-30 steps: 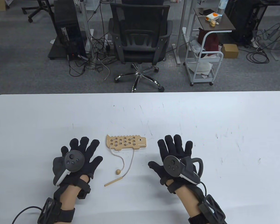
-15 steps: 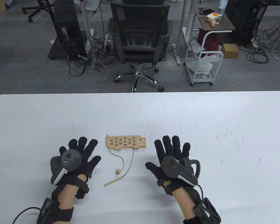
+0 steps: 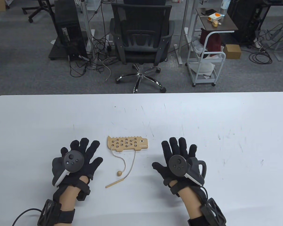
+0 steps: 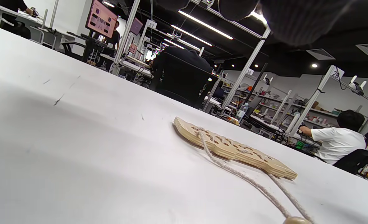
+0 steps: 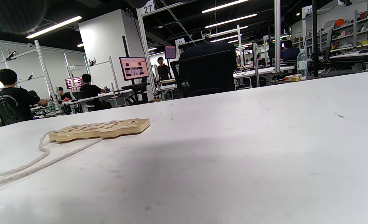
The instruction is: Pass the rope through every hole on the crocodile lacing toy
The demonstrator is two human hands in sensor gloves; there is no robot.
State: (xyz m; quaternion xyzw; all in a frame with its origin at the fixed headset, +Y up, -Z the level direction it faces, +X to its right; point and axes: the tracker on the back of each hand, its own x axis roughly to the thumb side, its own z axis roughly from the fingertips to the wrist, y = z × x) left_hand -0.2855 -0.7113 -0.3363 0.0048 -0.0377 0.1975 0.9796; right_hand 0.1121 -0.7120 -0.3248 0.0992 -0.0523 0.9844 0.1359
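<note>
Item 1: crocodile (image 3: 127, 143). Flat wooden lacing board, lying face up on the worktop (image 3: 202, 117) between the 2 hands, head toward the right. Judged light and stiff; likely to slide on the smooth surface unless pinned or lifted by its long edges.

Item 2: rope (image 3: 129, 166). Pale twisted cord, already woven across the holes as far as the table view shows; whether every hole is filled cannot be told. 2 tails leave the board's near edge. One ends in a round bead (image 3: 119, 173), the other in a slim wooden needle (image 3: 114, 183) lying flat nearer the person. Judged soft and limp; the needle is the stiff part, best pinched near its middle or rear for steering.

Item 3: left hand (image 3: 76, 161). Palm down on or just above the worktop, fingers spread apart, holding nothing, just left of the board.

Item 4: right hand (image 3: 176, 160). Same pose on the board's right, fingers spread, holding nothing.

Item 5: office chair (image 3: 141, 37), on the floor beyond the worktop.
</note>
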